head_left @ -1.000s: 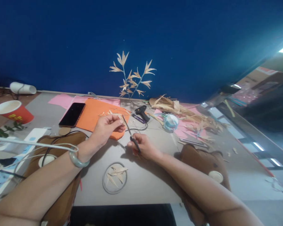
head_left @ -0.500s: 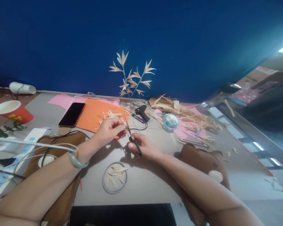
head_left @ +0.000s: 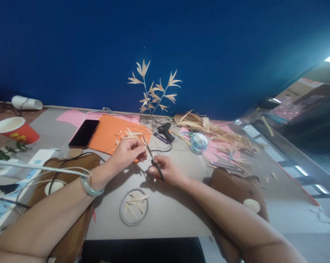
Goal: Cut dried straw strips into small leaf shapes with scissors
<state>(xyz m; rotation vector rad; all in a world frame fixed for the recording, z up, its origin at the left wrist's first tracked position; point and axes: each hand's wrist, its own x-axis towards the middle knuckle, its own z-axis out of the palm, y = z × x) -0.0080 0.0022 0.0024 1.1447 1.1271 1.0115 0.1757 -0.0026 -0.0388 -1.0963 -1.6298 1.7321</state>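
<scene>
Fingers [head_left: 141, 149] of the L hand [head_left: 126, 152] are pinched tog., thumb against index; from my end I can't tell what, if anything, sits btwn them. My R hand [head_left: 169, 171] is closed round the handles of the scissors [head_left: 153, 162], blades pointing up & left, tips right by the L fingertips. Can't make out if the blades are parted.

Pale husk scraps [head_left: 130, 133] lie just past the L hand on an orange sheet [head_left: 106, 135], w/ a dark phone [head_left: 84, 133] on its L edge. Black glue gun [head_left: 167, 131] is beyond the scissors, its cord running back twd them. R of that I've got a blue-white roll [head_left: 199, 142], then a heap of dried husks [head_left: 205, 126] over pink paper [head_left: 216, 151].

Nearer me, btwn the forearms: grey ring [head_left: 120, 209] flat on the table [head_left: 178, 223], some cut husk pieces [head_left: 137, 198] inside. At the back, a branched stem [head_left: 162, 98] w/ husk blooms [head_left: 143, 68] stands in front of the blue panel [head_left: 71, 54]. Green bangle [head_left: 90, 188] on my L wrist.
</scene>
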